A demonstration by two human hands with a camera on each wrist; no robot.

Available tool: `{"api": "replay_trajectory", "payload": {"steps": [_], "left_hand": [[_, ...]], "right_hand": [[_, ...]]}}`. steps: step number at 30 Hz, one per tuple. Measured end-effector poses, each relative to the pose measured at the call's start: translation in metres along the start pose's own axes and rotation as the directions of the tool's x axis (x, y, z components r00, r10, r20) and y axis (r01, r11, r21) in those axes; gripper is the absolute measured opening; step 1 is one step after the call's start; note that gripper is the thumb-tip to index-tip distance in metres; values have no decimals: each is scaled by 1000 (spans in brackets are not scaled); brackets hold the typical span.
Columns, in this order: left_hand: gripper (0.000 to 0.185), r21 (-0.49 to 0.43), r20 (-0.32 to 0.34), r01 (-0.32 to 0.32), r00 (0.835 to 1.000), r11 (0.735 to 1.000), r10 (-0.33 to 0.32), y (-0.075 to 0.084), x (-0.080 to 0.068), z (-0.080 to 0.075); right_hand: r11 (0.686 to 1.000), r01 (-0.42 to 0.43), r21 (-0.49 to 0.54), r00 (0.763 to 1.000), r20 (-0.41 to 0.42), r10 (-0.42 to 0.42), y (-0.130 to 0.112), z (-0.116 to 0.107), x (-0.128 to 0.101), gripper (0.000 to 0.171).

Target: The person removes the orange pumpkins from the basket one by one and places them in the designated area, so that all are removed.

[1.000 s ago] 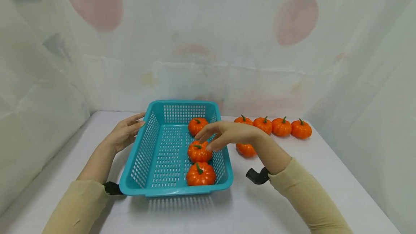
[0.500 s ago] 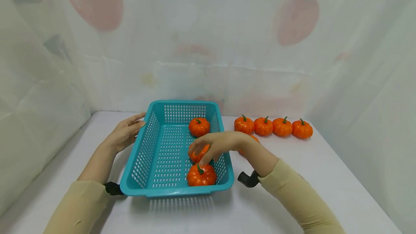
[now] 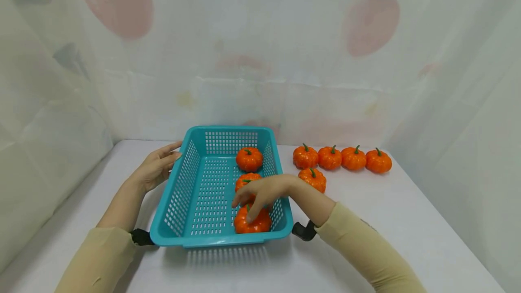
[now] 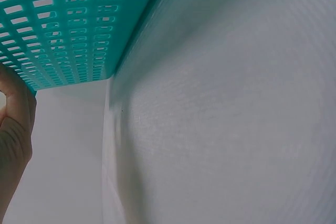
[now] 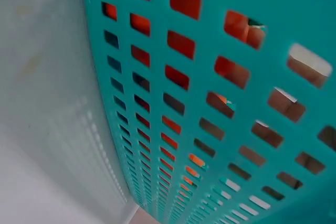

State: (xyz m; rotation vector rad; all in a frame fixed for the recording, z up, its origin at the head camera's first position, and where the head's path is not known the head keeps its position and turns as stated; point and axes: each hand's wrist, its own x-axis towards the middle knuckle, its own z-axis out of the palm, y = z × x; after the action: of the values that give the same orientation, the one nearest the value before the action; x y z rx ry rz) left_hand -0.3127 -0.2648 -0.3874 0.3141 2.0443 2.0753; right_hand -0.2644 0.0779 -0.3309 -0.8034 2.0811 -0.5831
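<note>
Inside the turquoise basket (image 3: pixel 221 240), the nearest pumpkin (image 3: pixel 259 226) sits beneath the right hand (image 3: pixel 262 191), whose fingers' grip is unclear; the left hand (image 3: pixel 154 167), fingers loose, touches the side.

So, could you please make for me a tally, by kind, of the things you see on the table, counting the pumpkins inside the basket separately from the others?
Blue basket: 1
Orange pumpkins inside it: 3, two partly hidden by the right hand
Orange pumpkins outside it: 5
Total: 9
</note>
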Motion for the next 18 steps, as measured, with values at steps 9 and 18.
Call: {"api": "replay_trajectory", "payload": {"steps": [9, 18], "left_hand": [[68, -18, -3, 6, 1000, 1000, -6, 1, 0, 0], [70, -3, -11, 10, 1000, 1000, -10, 1, 0, 0]], "right_hand": [[996, -7, -86, 1000, -9, 6, 0, 4, 5, 48], [993, 7, -114, 1000, -21, -9, 0, 5, 5, 46]]}}
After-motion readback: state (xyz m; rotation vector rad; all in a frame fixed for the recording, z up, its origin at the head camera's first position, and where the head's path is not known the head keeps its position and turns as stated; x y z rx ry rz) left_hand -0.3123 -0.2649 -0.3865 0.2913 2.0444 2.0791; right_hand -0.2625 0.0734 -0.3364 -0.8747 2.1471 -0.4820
